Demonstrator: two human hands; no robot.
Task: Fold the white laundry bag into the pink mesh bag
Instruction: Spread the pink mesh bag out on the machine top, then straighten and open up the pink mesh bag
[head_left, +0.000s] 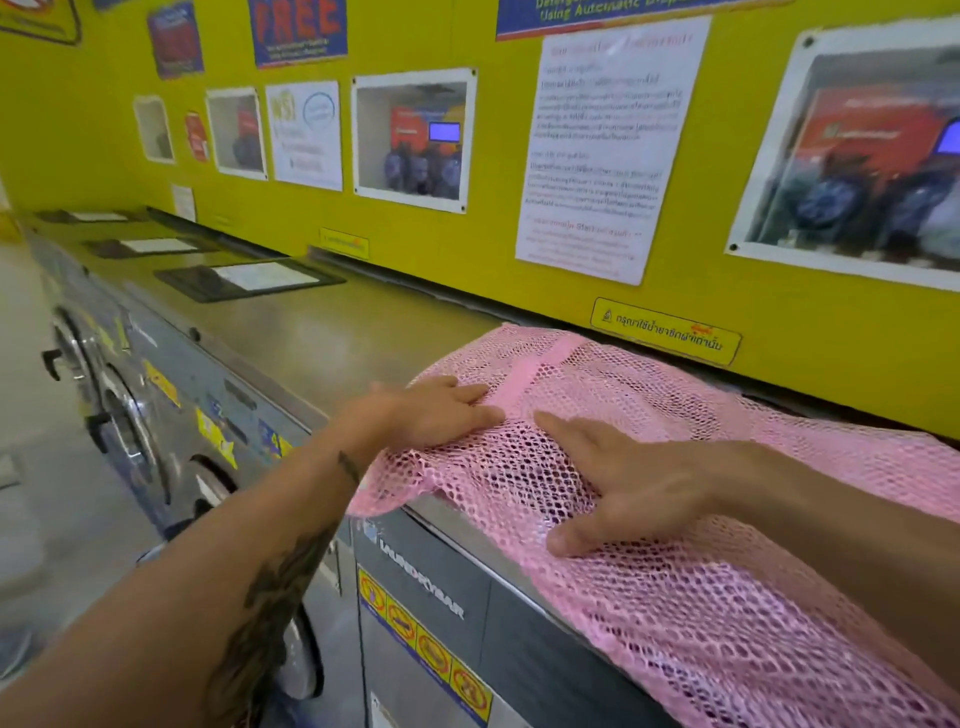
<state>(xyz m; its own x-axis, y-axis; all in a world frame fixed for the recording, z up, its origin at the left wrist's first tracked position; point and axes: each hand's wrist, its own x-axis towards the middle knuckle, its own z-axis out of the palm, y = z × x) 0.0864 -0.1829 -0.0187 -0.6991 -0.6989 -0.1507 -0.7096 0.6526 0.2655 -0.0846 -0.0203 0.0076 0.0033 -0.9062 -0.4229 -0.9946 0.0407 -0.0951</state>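
Both hands lay flat & unclenched, grasping nothing, palms down on the pink mesh bag (675, 519). The left hand (431, 410) pressed the bag's left end near a solid pink strip (524, 371) sewn into the mesh, fingers together & pointing right. The right hand (618, 488) rested just beside it, nearer the machine's front edge, fingers straight & pointing left toward the left hand, thumb spread toward the viewer. Fingertips of the two hands were close but apart.

The bag was spread across the top of a grey washing machine (441, 613), from its back edge by the yellow wall (467, 249) over the front edge, where mesh hung down at the left front corner & at far right. No white laundry bag could be made out; dark shapes showed through the mesh, content unclear.

Writing: "LAUNDRYBAR" (421, 579) on the machine's front panel, w/ a row of yellow-and-red prohibition stickers (426, 644) below it. A poster (298, 28) on the wall read "FREE". A yellow sticker (665, 331) at the wall's base carried Thai text; a white notice (605, 150) above also in Thai, too blurred to read.

The left forearm (234, 561), tattooed, reached in from lower left; the right forearm came from the right edge. More machines lined up to the left.
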